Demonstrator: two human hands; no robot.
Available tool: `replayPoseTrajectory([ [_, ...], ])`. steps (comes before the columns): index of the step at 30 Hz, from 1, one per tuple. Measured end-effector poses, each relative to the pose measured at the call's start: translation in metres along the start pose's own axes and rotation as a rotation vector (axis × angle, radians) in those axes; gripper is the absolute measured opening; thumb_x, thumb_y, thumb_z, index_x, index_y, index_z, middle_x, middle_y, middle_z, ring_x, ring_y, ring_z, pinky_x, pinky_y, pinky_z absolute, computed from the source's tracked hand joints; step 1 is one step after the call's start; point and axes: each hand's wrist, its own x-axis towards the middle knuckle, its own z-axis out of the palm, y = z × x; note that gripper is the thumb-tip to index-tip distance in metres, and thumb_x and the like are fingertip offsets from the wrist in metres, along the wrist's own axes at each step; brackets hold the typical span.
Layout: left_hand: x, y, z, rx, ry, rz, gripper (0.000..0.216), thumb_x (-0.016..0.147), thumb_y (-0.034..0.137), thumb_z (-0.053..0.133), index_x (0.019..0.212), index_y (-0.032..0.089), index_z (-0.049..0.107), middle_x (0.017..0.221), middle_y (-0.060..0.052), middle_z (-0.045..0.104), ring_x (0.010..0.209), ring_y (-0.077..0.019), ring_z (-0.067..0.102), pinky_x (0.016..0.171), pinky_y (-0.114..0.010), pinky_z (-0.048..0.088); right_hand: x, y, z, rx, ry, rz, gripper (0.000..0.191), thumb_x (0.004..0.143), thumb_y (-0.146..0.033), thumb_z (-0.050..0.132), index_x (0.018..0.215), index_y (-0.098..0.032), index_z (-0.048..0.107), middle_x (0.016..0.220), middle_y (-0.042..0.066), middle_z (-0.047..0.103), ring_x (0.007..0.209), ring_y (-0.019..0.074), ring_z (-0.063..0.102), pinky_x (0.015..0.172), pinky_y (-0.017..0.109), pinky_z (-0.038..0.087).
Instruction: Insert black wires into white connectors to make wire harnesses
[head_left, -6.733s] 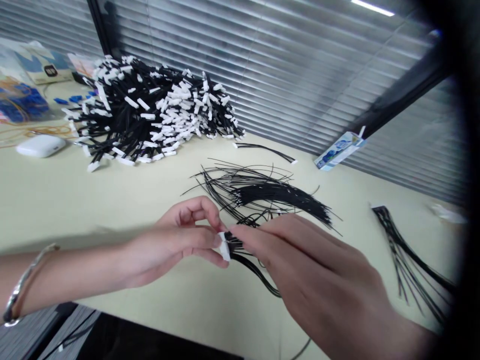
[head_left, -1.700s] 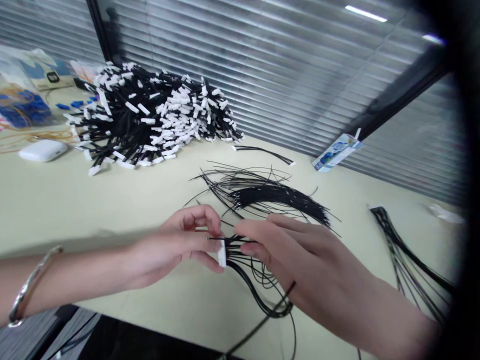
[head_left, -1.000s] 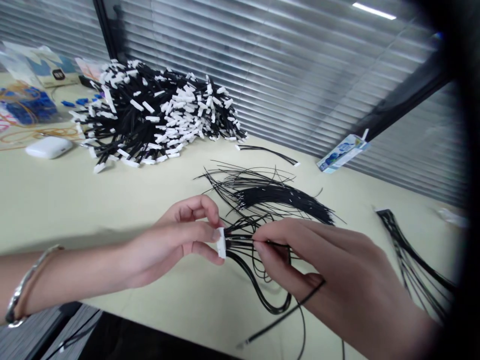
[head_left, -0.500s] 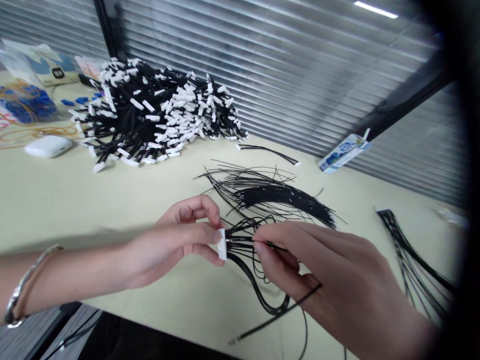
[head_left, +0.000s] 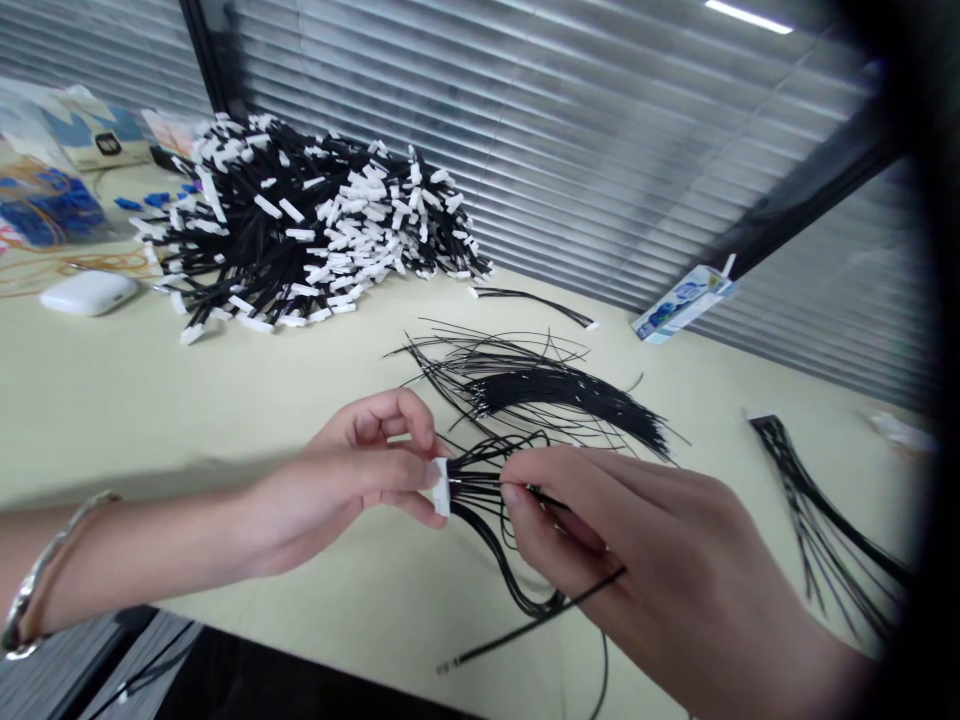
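Observation:
A white plug connector is pinched between the thumb and fingers of my left hand, its wire side turned to the right. Several black wires run out of it, and a thicker black bundle loops down from its lower end. My right hand is closed, thumb and forefinger pinching a thin black wire close to the connector. Whether that wire's tip is inside the connector I cannot tell. A loose black wire with a metal terminal sticks out below my right palm, pointing left.
Beyond my hands lies a bundle of loose black wires. A big heap of black cables with white connectors stands by the blinds. Also on the table are a white case, a blue carton, a short cable and another wire bundle.
Both hands and the connector have shifted very slightly left in view, along with the whole scene. The loose wire end below my right hand has moved a little left and up. Both grips are unchanged.

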Motion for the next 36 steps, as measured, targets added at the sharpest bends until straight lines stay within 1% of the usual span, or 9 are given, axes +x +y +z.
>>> replayPoseTrajectory([
  [3, -0.0001, -0.0004, -0.0003, 0.004, 0.006, -0.01, 0.016, 0.075, 0.004, 0.068, 0.074, 0.016, 0.058, 0.077, 0.002, 0.061, 0.066, -0.0093, 0.057, 0.064, -0.027, 0.06, 0.0016, -0.0013, 0.0004, -0.027, 0.007, 0.038, 0.019, 0.083, -0.013, 0.047, 0.07, -0.018, 0.059, 0.05, -0.008, 0.045, 0.044, 0.0052, 0.036, 0.043, 0.023, 0.027],
  [8, 0.0012, -0.0004, 0.0001, 0.011, 0.007, -0.012, 0.016, 0.075, 0.003, 0.067, 0.073, 0.016, 0.058, 0.077, 0.003, 0.062, 0.064, -0.0089, 0.058, 0.063, -0.026, 0.06, 0.0038, -0.0027, -0.0004, -0.021, -0.009, 0.077, 0.018, 0.083, -0.015, 0.048, 0.071, -0.018, 0.061, 0.05, -0.008, 0.046, 0.043, 0.0047, 0.039, 0.043, 0.022, 0.028],
  [18, 0.0001, -0.0015, -0.0001, 0.013, -0.007, -0.01, 0.017, 0.074, 0.003, 0.068, 0.074, 0.016, 0.058, 0.078, 0.002, 0.063, 0.066, -0.0098, 0.061, 0.063, -0.026, 0.06, 0.0057, -0.0027, -0.001, -0.004, 0.009, 0.078, 0.018, 0.083, -0.016, 0.048, 0.071, -0.018, 0.061, 0.047, -0.008, 0.045, 0.039, 0.0044, 0.035, 0.041, 0.021, 0.027],
  [29, 0.0007, -0.0017, 0.0, 0.011, -0.011, -0.011, 0.017, 0.075, 0.003, 0.068, 0.073, 0.016, 0.059, 0.079, 0.002, 0.063, 0.068, -0.0102, 0.061, 0.064, -0.026, 0.06, 0.0039, -0.0034, 0.0013, 0.014, -0.049, 0.072, 0.019, 0.084, -0.015, 0.047, 0.074, -0.018, 0.063, 0.051, -0.007, 0.047, 0.043, 0.0059, 0.041, 0.043, 0.023, 0.028],
  [33, 0.001, -0.003, -0.0001, 0.009, 0.0, -0.009, 0.017, 0.074, 0.002, 0.068, 0.073, 0.016, 0.059, 0.079, 0.002, 0.062, 0.068, -0.01, 0.06, 0.065, -0.028, 0.062, 0.0049, -0.0032, 0.0034, -0.001, -0.024, 0.062, 0.019, 0.086, -0.016, 0.046, 0.074, -0.018, 0.061, 0.051, -0.008, 0.047, 0.044, 0.0057, 0.041, 0.044, 0.024, 0.028],
  [36, 0.0009, -0.002, 0.0025, 0.004, 0.022, -0.005, 0.018, 0.073, 0.0, 0.068, 0.071, 0.015, 0.059, 0.078, 0.002, 0.062, 0.068, -0.0099, 0.06, 0.064, -0.028, 0.062, 0.006, -0.0022, 0.0044, -0.006, -0.01, 0.055, 0.019, 0.087, -0.017, 0.047, 0.073, -0.018, 0.059, 0.051, -0.008, 0.045, 0.043, 0.0052, 0.04, 0.044, 0.024, 0.027],
])
